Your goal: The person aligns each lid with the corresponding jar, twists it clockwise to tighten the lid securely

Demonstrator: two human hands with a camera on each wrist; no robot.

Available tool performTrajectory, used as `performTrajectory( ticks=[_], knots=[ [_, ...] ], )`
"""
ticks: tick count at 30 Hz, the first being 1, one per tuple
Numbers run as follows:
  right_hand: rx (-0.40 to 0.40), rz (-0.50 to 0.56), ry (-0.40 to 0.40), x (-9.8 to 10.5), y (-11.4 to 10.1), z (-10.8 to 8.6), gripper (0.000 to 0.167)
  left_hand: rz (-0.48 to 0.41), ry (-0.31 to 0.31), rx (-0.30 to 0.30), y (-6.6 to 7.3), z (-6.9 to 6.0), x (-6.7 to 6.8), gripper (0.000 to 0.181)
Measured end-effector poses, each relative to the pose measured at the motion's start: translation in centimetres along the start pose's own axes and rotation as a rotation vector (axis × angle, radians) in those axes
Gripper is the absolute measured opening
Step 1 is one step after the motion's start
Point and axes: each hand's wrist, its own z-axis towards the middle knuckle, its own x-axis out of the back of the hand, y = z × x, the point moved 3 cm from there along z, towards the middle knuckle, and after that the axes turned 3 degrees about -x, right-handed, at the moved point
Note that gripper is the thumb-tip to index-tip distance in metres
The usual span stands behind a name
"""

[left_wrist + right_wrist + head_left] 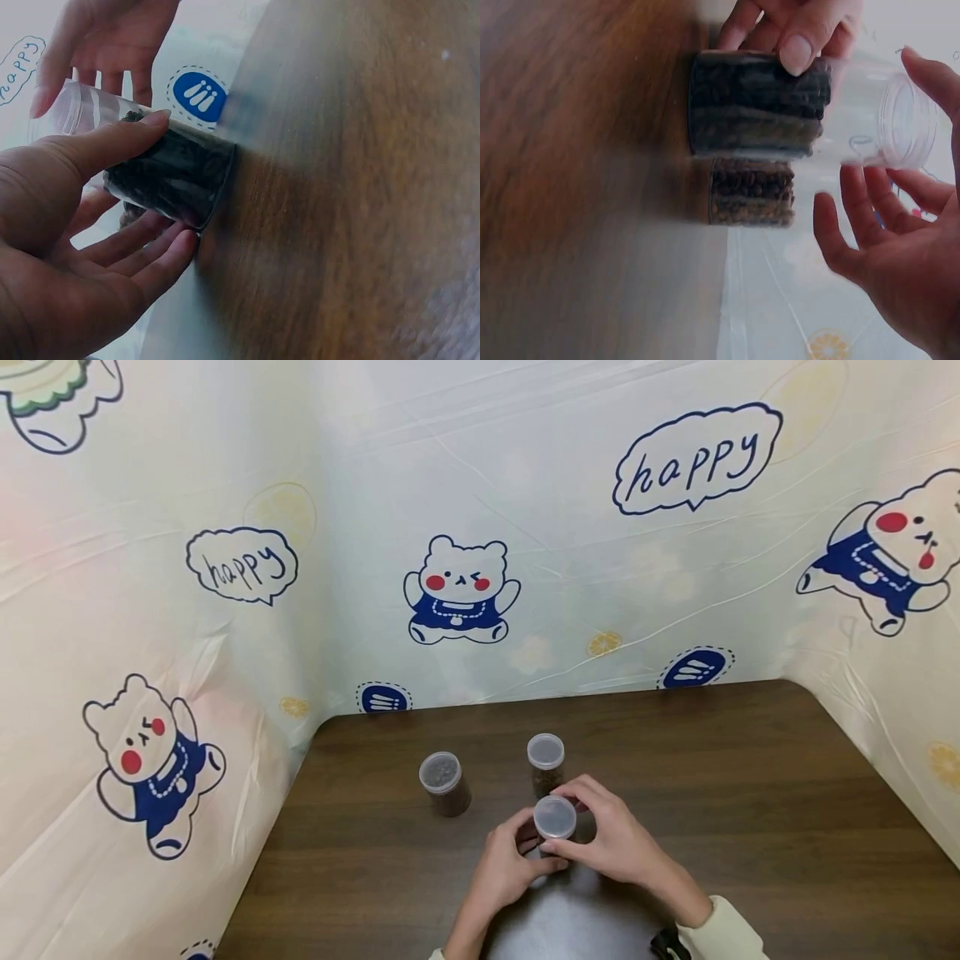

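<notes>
A clear plastic jar [555, 817] with a translucent lid stands upright on the table, partly filled with dark bean-like pieces [757, 101]. My left hand [501, 867] holds its lower body, thumb on the near side and fingers around the other. Up at the lid, my right hand [618, 839] grips with the thumb on one side and fingers on the other. Just behind stands a second lidded jar [546, 760], whose brown bean-like contents [751, 191] show in the right wrist view. To the left is a third lidded jar [445, 783] with dark contents.
The brown wooden table [360, 860] has rounded far corners. A pale curtain [360, 527] printed with cartoon bears and "happy" bubbles hangs around its back and sides. A dark band [670, 945] lies by the right sleeve [723, 931].
</notes>
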Motion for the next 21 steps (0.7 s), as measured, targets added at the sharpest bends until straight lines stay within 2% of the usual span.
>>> performTrajectory(
  ticks=[4,8,14,21],
  knots=[
    [0.019,0.019,-0.016,0.05,0.16,-0.03,0.055,0.018,-0.006,-0.003,-0.21,-0.02,-0.09,0.060],
    [-0.002,0.024,-0.010,-0.05,0.22,-0.06,0.053,0.027,-0.011,-0.006,-0.36,-0.03,-0.19,0.063],
    [-0.037,0.044,0.010,-0.02,0.09,-0.06,0.053,0.010,0.000,-0.011,-0.39,-0.01,-0.34,0.064],
    [-0.017,0.035,0.026,0.58,-0.04,0.18,0.054,-0.008,0.007,-0.018,-0.10,0.17,-0.45,0.062]
  ],
)
